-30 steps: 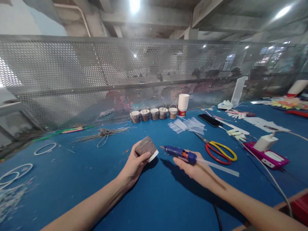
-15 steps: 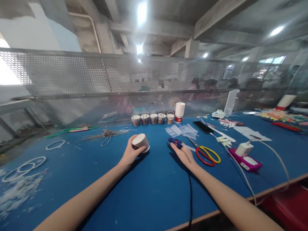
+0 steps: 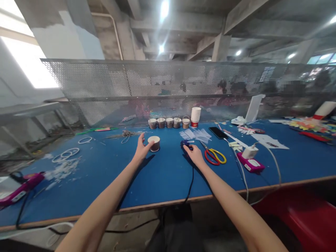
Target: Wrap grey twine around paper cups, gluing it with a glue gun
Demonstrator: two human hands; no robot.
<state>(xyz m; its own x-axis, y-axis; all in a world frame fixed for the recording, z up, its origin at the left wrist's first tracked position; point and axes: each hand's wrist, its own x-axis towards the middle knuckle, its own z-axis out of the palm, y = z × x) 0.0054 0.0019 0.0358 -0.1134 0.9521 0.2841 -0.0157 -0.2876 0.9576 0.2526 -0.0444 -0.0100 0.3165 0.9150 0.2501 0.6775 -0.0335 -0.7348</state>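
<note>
A small cup (image 3: pixel 154 144) with a white top and darker side stands upright on the blue table. Beside its left side is my left hand (image 3: pixel 142 148), fingers spread, the thumb reaching to the cup's edge. My right hand (image 3: pixel 193 152) is closed round a dark blue glue gun (image 3: pixel 185 143), which lies low over the table with a black cord running toward the front edge. Red and yellow scissors (image 3: pixel 215 156) lie just right of that hand. Clear plastic pieces (image 3: pixel 195 134) are spread behind it.
Several small cups (image 3: pixel 169 123) and a stack of paper cups (image 3: pixel 195 116) line the back. A phone (image 3: pixel 218 133), a purple power strip (image 3: pixel 250 163) and cables lie right. White rings (image 3: pixel 66 154), scraps and another power strip (image 3: pixel 22 189) are left. The table (image 3: pixel 157 189) ends at a front edge.
The cup went from tilted in my left hand to upright on the table, and the fingers of that hand opened. The view shifted, showing more of the table's left and front.
</note>
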